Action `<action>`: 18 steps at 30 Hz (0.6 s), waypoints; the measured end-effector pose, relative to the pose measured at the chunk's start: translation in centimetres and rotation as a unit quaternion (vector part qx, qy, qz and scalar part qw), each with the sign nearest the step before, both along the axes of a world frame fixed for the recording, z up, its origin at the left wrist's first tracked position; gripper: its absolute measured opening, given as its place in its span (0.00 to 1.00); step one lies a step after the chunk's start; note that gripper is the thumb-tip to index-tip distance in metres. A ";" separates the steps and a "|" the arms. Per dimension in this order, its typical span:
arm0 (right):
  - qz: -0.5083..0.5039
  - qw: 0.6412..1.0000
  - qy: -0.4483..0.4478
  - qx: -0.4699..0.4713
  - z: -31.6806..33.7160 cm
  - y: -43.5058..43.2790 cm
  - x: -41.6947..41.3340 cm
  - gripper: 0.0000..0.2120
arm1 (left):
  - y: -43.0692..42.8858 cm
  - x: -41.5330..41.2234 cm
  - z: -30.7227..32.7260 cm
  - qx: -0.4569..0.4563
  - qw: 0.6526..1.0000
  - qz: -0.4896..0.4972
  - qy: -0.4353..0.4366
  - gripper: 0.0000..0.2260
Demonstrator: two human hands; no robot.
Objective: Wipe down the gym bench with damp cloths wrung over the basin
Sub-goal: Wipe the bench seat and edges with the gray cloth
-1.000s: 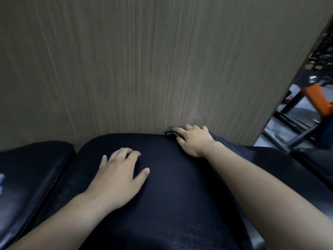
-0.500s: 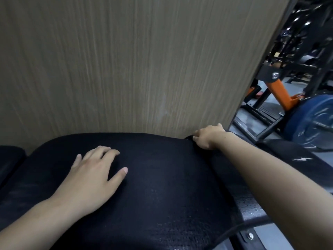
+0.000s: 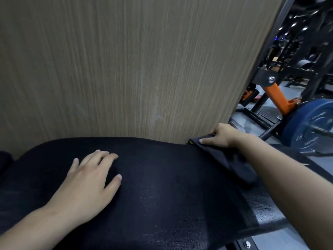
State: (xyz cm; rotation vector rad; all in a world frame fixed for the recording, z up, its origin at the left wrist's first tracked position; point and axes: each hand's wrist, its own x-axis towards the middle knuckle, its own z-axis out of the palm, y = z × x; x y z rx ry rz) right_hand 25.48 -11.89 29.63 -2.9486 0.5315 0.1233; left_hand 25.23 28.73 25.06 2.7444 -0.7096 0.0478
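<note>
- Where the right forearm crosses the frame, it covers part of the dark cloth point(image 3: 232, 160) and the bench's right edge beneath it; how far the cloth runs under the arm cannot be told.
- Both arms are cut off at the bottom and right borders; no more of the person shows.
- The black padded bench point(image 3: 162, 186) fills the lower half; its near end and left side run out of frame. Its far edge meets a wood-grain panel point(image 3: 126, 69), which blocks everything behind it.
- A small yellow mark sits at the cloth's far corner; too small to read.
- Right of the panel: a blue weight plate point(image 3: 313, 123), an orange metal arm point(image 3: 277, 97), dark racks behind, blurred and dim.
- A bolt point(image 3: 247, 244) shows in the bench frame at the bottom edge.
- Left hand point(image 3: 90, 183): palm down, flat on the bench top, left of middle. Fingers extended and slightly spread, thumb out to the right. It grips nothing.
- Right hand point(image 3: 221, 135): reaching to the far right corner of the bench, close to the panel's edge. Fingers curled and closed on the cloth's far end, thumb on top pointing left, pinning it to the pad.
- The cloth trails back from that hand along the right rim, bunched and draped partly over the side.
- The two hands are well apart.
</note>
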 end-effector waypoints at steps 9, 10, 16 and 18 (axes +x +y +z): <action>0.166 0.979 -0.088 0.084 -4.3 3.1 -0.1 0.37 | -0.2 0.1 -0.3 0.011 1.000 -0.009 0.013 0.36; 0.188 0.974 -0.083 0.098 -4.2 3.1 0.0 0.37 | -0.3 0.1 -0.3 0.018 1.000 -0.011 0.016 0.39; 0.196 0.972 -0.080 0.105 -4.3 3.0 1.8 0.35 | -1.8 0.3 -0.5 0.044 0.999 -0.015 0.010 0.48; 0.182 0.975 -0.073 0.104 -4.2 3.0 1.8 0.33 | -2.6 0.1 -0.4 0.050 0.998 -0.022 0.014 0.50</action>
